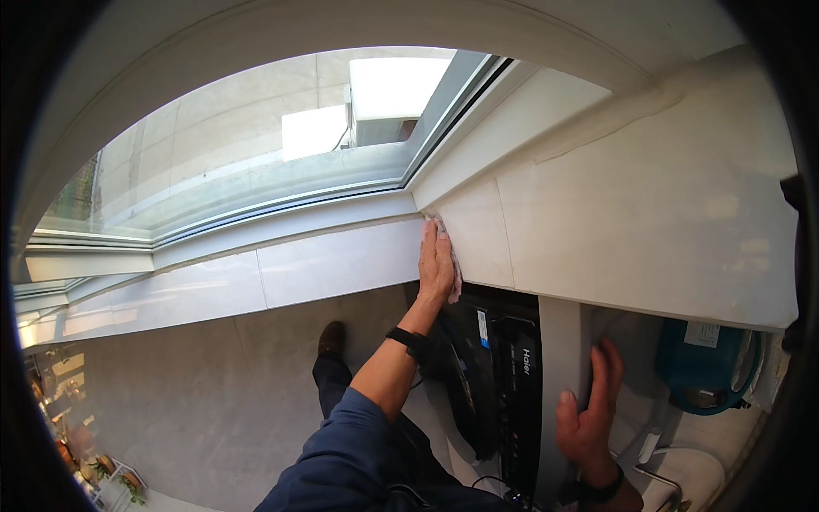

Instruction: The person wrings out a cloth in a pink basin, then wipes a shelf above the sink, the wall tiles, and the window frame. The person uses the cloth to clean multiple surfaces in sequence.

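My left hand [437, 262] lies with its fingers stretched out on a pinkish cloth [455, 281], which shows along its right side and at the fingertips. Cloth and fingertips are in the corner where the tiled window ledge [339, 257] meets the tiled side wall [633, 217], just below the white window frame [384, 210]. Lower down, my right hand [592, 409] has thumb and fingers apart at the edge of a grey panel [562, 339]. Whether it bears on that edge, I cannot tell. Dark bands are on both wrists.
Beneath my left hand stands a black Haier top-loading washing machine [526, 397]. At right are a teal plastic article [691, 365] and a metal tap [662, 477]. A glass pane [269, 173] shows white box-shaped units [397, 89] outside. Potted plants [121, 473] stand lower left.
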Action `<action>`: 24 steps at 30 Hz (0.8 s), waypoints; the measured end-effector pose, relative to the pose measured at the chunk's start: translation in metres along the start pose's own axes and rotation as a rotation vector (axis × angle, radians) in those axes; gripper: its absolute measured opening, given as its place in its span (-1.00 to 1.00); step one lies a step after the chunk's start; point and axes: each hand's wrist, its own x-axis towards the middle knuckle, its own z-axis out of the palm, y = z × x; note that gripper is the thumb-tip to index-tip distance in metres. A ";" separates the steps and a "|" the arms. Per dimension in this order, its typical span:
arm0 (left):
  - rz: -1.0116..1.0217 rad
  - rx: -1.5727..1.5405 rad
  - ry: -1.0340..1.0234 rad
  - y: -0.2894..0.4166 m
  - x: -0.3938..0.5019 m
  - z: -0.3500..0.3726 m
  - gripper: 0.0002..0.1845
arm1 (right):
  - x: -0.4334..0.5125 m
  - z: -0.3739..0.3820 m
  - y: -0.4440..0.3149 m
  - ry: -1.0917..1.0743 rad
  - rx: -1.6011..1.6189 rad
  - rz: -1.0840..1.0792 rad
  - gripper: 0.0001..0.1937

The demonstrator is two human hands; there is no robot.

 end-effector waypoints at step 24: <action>-0.185 0.680 -0.064 0.007 0.003 -0.016 -0.41 | 0.001 -0.004 -0.007 0.002 0.006 0.049 -0.33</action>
